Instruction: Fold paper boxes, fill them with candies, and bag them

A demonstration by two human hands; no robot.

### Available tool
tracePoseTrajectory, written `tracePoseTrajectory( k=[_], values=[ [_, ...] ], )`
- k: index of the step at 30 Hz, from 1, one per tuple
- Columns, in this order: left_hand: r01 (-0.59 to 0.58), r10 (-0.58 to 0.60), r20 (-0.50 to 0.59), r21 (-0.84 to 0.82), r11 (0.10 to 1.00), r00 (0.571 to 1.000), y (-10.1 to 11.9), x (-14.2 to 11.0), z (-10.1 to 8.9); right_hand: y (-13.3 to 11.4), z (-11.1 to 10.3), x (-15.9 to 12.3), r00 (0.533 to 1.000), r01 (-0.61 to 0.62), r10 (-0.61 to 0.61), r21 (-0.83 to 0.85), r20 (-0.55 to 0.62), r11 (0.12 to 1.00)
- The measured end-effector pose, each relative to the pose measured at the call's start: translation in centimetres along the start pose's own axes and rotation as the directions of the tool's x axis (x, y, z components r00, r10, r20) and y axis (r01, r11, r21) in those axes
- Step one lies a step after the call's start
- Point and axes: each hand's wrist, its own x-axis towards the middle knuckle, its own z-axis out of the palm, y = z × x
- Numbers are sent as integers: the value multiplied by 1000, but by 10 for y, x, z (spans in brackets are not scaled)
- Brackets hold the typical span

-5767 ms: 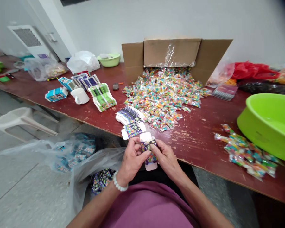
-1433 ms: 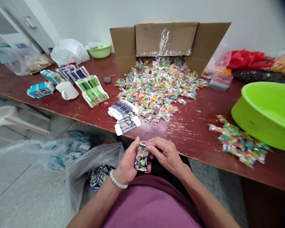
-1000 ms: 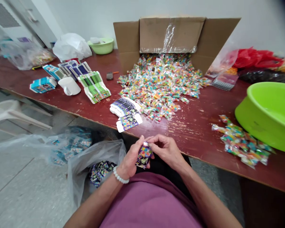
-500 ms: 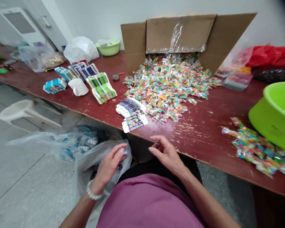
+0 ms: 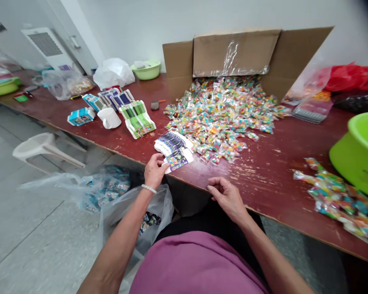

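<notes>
Left to right, a white mug point(image 5: 109, 118) and green-printed cartons point(image 5: 138, 118), their lettering too small to read, sit on a scuffed red-brown table point(image 5: 272, 175) against a pale wall point(image 5: 135, 24). The left hand point(image 5: 155, 171) touches the nearest purple carton point(image 5: 178, 159) in a fanned row, its grip unclear; the right hand point(image 5: 228, 198) curls loosely at the table's edge, thumb and fingertips narrowly apart.

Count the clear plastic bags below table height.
2: one clear bag with blue packs farther left, one open clear bag with dark printed packs below the left hand. The table may hide more.
</notes>
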Motion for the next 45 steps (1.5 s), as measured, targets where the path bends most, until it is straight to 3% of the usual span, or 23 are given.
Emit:
tracePoseTrajectory(
  k=[4, 8, 14, 18, 24, 30, 34, 37, 38, 39, 41, 43, 45],
  values=[
    [9, -4, 63, -80, 997, 998, -3, -2, 7, -2, 3, 3, 999, 43, -44, -90, -6, 995],
    [-46, 49, 85, -31, 998, 995, 5, -13, 14, -4, 5, 6, 1000, 28, -27, -103, 15, 994],
    [-148, 158, -31, 210, 966, 987, 22, -15, 19, -6, 5, 8, 999, -37, 39, -55, 31, 998],
    [-161, 192, -87, 276, 947, 978, 28, -12, 22, -6, 7, 8, 997, -72, 72, 3, 18, 997],
    [-168, 194, -164, 161, 973, 967, 27, 3, 20, -6, 7, 10, 993, -115, 114, 37, 24, 993],
    [-158, 119, -266, -129, 979, 957, 31, 20, 21, -14, 12, 13, 983, -176, 182, 169, -21, 970],
    [-65, 28, -109, -351, 934, 994, 42, -13, 20, -29, 26, 18, 979, -157, 195, 408, -52, 900],
    [77, -7, 160, -434, 898, 987, 46, -57, 8, -39, 31, 21, 993, -32, 92, 566, -78, 824],
    [192, -27, 342, -459, 868, 939, 46, -69, 2, -42, 29, 20, 996, -9, 61, 587, -69, 809],
    [310, -31, 523, -456, 834, 852, 46, -79, -4, -44, 27, 19, 998, 0, 35, 590, -47, 808],
    [496, 25, 797, -400, 771, 604, 47, -91, -13, -48, 20, 13, 999, -8, -11, 537, 33, 844],
    [564, 97, 902, -344, 750, 421, 49, -95, -14, -53, 13, 4, 984, -22, -59, 446, 165, 895],
    [605, 129, 932, -320, 729, 338, 52, -97, -8, -61, 10, -6, 952, -32, -84, 372, 293, 928]
  ],
)
